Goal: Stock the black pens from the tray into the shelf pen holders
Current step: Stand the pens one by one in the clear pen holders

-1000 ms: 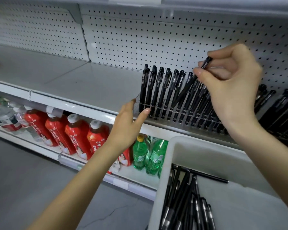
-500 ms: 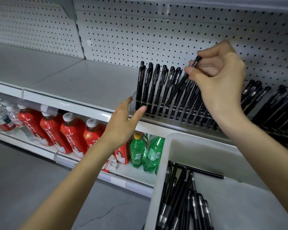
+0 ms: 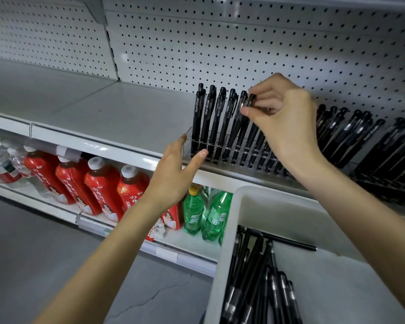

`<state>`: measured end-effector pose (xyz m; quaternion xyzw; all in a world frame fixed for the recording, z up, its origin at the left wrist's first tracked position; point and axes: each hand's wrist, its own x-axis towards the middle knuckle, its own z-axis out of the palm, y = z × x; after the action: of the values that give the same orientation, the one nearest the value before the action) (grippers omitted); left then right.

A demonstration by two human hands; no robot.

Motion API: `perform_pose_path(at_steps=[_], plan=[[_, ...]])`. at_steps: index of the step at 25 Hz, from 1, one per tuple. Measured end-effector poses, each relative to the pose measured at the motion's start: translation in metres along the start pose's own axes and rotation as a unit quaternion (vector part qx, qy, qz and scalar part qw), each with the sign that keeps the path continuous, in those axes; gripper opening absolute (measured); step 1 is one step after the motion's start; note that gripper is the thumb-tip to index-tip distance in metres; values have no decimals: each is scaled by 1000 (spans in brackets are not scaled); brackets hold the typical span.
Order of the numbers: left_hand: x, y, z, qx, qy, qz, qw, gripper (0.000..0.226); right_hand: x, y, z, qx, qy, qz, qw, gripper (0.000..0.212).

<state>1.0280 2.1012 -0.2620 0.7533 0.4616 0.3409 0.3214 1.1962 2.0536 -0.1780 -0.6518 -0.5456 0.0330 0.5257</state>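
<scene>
Head view looks down at a grey metal shelf backed by white pegboard. The right hand is raised over a clear pen holder that stands at the shelf's front edge. Its thumb and fingertips pinch the top end of a black pen. That pen leans to the right among the others, with its lower end down in the holder's row of slots; which slot it sits in cannot be told.

A row of pens already fills the holder's left part, standing nearly upright with their clips at the top. The left hand is released, its fingers straight and holding nothing. It sits at the holder's left end, with a fingertip by the clear side wall and the thumb tip in front of the front wall; whether either touches the plastic is unclear.

Further right along the shelf, a second group of black pens leans in another holder. At the lower right a white tray holds loose pens lying mostly lengthwise, with one pen across them at the far end.

On the shelf below stand red bottles with white caps, green bottles just right of them, and clear bottles at the far left. Grey floor with a thin crack shows beneath.
</scene>
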Motion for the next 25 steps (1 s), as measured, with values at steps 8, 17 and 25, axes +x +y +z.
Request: perform_pose_path(at_steps=[8,17,25], plan=[[0,1,1,-11,1,-6,1000,66,19,-7,-1,-41,-49,13,998,23],[0,-2,-1,-15,-10,-23,1000,67,14,-2,6,-80,-60,-8,995,28],[-82,47,-6,-171,-2,-87,981,69,-68,-14,-68,-33,-139,19,990,29]])
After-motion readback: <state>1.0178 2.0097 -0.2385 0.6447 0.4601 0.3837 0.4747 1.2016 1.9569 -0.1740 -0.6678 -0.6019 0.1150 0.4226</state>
